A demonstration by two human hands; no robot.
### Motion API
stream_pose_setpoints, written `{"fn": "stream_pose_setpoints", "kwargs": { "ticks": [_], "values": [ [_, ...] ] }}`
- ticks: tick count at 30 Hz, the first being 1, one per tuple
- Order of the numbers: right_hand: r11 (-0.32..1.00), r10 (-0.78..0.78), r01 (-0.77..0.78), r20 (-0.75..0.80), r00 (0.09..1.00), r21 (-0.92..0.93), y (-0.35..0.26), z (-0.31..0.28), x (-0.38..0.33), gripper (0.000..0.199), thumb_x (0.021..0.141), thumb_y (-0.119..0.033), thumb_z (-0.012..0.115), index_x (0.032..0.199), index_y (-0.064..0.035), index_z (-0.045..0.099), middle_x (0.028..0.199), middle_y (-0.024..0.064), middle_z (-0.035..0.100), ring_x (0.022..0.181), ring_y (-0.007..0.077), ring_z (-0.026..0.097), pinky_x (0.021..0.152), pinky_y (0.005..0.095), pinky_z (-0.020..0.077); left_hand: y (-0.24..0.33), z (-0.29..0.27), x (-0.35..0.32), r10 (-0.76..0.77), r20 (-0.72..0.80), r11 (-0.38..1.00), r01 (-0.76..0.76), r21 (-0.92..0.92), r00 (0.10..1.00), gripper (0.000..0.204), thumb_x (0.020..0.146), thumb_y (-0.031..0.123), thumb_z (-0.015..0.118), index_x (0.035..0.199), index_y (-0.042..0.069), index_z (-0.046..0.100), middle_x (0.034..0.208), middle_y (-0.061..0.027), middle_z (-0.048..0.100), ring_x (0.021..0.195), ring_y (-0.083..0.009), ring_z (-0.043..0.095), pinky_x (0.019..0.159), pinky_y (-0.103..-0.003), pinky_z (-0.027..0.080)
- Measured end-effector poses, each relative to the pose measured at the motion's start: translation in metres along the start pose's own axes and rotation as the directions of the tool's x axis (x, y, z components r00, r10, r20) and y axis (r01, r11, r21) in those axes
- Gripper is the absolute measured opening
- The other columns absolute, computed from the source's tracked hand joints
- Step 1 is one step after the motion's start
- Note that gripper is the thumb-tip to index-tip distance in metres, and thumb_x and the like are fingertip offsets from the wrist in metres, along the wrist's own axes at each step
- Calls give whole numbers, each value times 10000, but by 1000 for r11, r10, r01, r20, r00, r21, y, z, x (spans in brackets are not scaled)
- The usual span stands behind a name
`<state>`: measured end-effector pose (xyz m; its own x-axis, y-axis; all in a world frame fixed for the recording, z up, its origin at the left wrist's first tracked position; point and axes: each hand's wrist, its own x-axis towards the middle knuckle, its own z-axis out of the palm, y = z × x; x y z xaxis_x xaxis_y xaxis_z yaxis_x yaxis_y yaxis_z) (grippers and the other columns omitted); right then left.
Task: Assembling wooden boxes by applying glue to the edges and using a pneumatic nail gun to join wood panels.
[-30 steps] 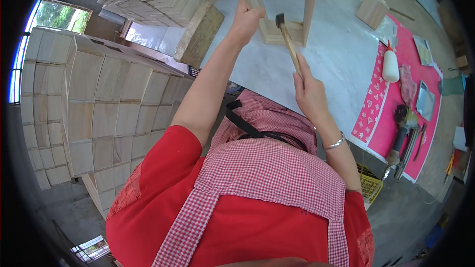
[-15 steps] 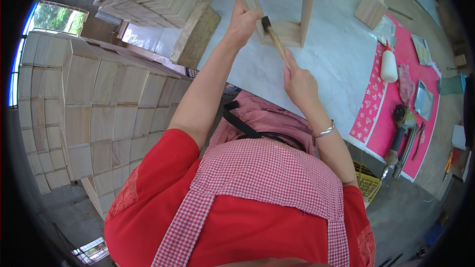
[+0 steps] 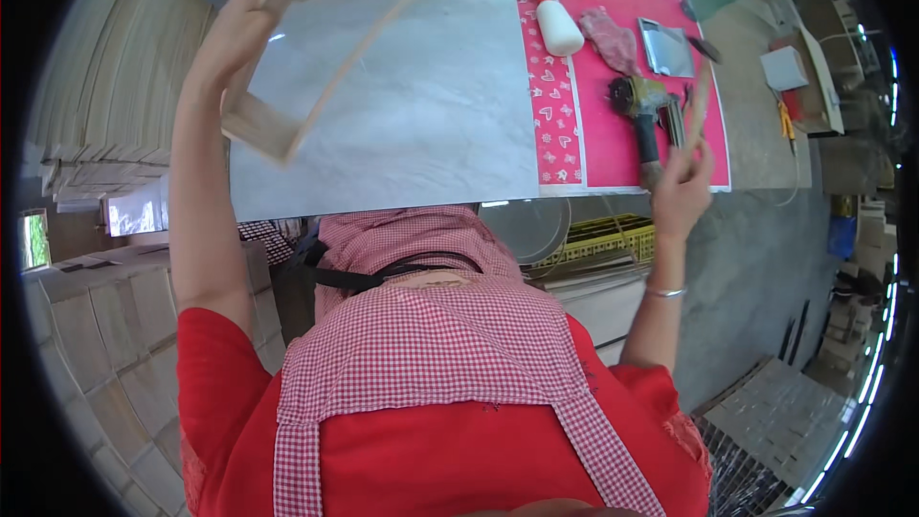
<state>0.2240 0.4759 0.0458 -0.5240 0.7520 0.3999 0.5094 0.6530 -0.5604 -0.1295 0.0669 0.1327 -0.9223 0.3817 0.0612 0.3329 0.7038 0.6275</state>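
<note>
Pale wood fills my left hand [image 3: 239,24] at the upper left of the frame: its fingers are wrapped round one side of the wooden frame [image 3: 262,128], which tilts, its lower corner toward the worktop [image 3: 412,96]. Blur leaves me unsure whether that corner touches. At the right, my right hand [image 3: 683,193] has its fingers clamped low on the handle of the hammer [image 3: 701,105], head pointing up the picture, over the pink mat [image 3: 601,148].

To handle both well, I'd judge a firm left grip matters most, so the joints don't twist while I look away. The hammer wants a slow, controlled path: the nail gun [image 3: 646,99] lies just beside it and the silver packet [image 3: 667,48] is near its head. The glue bottle [image 3: 559,27] is well apart, so I'd give it little thought.
</note>
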Motion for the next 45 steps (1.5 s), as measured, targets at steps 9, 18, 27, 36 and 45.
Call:
{"fn": "stream_pose_setpoints", "kwargs": {
  "ticks": [9, 18, 27, 36, 45],
  "values": [
    [848, 39, 23, 105, 994, -530, 249, -14, 123, 460, 911, -337, 606, 1260, -37, 614, 1124, 271, 659, 1052, 438, 633, 882, 487, 510, 17, 98, 11, 142, 535, 935, -290, 203, 833, 305, 771, 145, 604, 1013, -14, 699, 975, -223, 709, 920, -368, 675, 803, -466, 511],
    [940, -275, 286, 80, 958, -189, 123, 55, 144, 466, 924, -315, 661, 1263, 1, 613, 1160, 225, 658, 1053, 350, 651, 891, 422, 519, 21, 110, -91, 478, -118, 838, -413, 356, 870, 295, 848, 152, 659, 1130, 66, 639, 1144, -127, 664, 1044, -317, 617, 898, -461, 485],
    [873, -465, 484, 200, 862, -54, -78, 180, 83, 577, 869, -393, 704, 1255, 19, 583, 1196, 247, 614, 1085, 402, 604, 937, 466, 484, 25, 136, -205, 626, -153, 777, -598, 196, 764, 342, 771, 87, 735, 1105, 65, 664, 1220, -137, 632, 1189, -320, 588, 1018, -496, 444],
    [982, -164, 159, 44, 985, 105, -57, 220, 96, 676, 711, -431, 841, 1153, 15, 592, 1105, 237, 644, 1003, 379, 641, 912, 457, 497, 15, 132, -178, 537, -283, 803, -379, 460, 795, 329, 811, 184, 726, 1116, 86, 649, 1117, -106, 650, 1088, -281, 620, 1074, -493, 370],
    [591, 189, -103, -14, 982, 800, -119, 104, 88, 632, 811, -275, 827, 1203, 38, 443, 1002, 181, 629, 763, 250, 665, 606, 312, 546, 8, 87, -131, 343, -47, 888, -307, 342, 938, 339, 905, 389, 631, 1012, 69, 665, 880, -72, 702, 875, -303, 661, 835, -469, 486]
  ]
}}
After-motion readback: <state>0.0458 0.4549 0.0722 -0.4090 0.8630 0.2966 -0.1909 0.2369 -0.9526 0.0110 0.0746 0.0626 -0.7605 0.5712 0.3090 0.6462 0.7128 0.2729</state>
